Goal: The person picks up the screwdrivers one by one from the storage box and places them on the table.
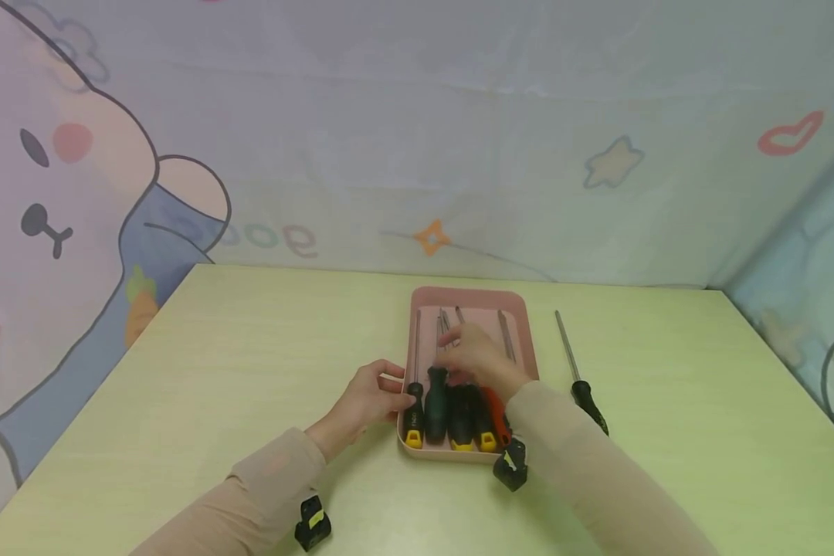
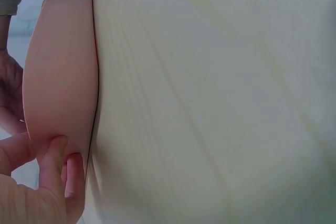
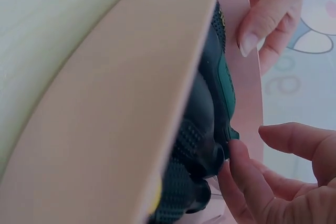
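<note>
A pink tray [image 1: 469,295] holds several screwdrivers lying side by side, handles toward me. My left hand [image 1: 368,398] grips the tray's left wall, thumb over the rim and fingers against the outside [image 2: 37,187]. Inside the tray, my right hand [image 1: 483,359] reaches over the shafts. Its fingertips touch the neck end of a dark green screwdriver [image 1: 436,405], while the thumb stands apart in the right wrist view. Left of it lies a black screwdriver [image 1: 414,413] with a yellow end. To the right are black-handled screwdrivers [image 1: 461,421] and a red handle [image 1: 495,409], partly hidden by my right forearm.
One black-handled screwdriver [image 1: 584,398] lies on the table outside the tray, to the right, its tip pointing away. The pale wooden table [image 1: 285,324] ends at a printed cloth backdrop [image 1: 459,154]. Small black devices [image 1: 313,523] are worn at both wrists.
</note>
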`<state>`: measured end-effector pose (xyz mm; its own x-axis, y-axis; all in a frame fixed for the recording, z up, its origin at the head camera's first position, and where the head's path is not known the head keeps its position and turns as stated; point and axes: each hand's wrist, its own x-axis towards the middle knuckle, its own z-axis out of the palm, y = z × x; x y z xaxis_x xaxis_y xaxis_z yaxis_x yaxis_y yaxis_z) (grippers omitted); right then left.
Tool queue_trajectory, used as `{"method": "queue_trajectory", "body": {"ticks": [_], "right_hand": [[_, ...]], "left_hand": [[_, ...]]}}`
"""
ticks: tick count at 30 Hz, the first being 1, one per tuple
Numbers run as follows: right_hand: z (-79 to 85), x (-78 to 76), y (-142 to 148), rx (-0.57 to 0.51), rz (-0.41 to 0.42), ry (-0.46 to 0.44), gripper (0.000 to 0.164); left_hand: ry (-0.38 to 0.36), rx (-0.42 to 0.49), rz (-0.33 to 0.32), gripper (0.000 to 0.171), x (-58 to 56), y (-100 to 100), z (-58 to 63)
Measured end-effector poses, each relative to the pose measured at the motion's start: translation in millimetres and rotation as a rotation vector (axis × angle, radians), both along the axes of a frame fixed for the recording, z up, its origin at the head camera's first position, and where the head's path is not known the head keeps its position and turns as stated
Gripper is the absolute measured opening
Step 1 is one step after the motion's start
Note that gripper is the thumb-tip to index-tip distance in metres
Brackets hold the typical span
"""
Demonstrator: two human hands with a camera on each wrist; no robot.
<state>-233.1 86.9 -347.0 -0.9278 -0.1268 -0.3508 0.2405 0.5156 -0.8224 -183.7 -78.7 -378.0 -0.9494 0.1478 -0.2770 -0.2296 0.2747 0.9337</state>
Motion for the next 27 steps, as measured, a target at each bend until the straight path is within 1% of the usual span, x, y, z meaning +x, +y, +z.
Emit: {"method": "queue_trajectory", "body": {"ticks": [3,7,15,22,27], "right_hand": [[-0.5,0.7,-2.8,0.027,0.0,0.008,0.038],[0.0,1.7,-7.0,0.087,0.011,0.05,0.035],[-5.6,-0.2,-16.9,0.277,0.075,0.155,0.034],[-8.9,0.0,-24.3,0.427,0.194,0.319,0.02],[-10.2,0.6,-26.8,0.522,0.25,0.401,0.006]], "left_hand": [[0.005,-0.001,-0.005,0.035,1.4,-0.5,1.2],[0.007,0.002,-0.003,0.035,3.0,-0.3,2.7],[0.007,-0.001,-0.001,0.035,1.2,-0.7,0.3],[0.006,0.004,0.003,0.035,0.2,-1.0,-1.0],[0.005,0.0,0.001,0.036,1.3,-0.2,0.6]]}}
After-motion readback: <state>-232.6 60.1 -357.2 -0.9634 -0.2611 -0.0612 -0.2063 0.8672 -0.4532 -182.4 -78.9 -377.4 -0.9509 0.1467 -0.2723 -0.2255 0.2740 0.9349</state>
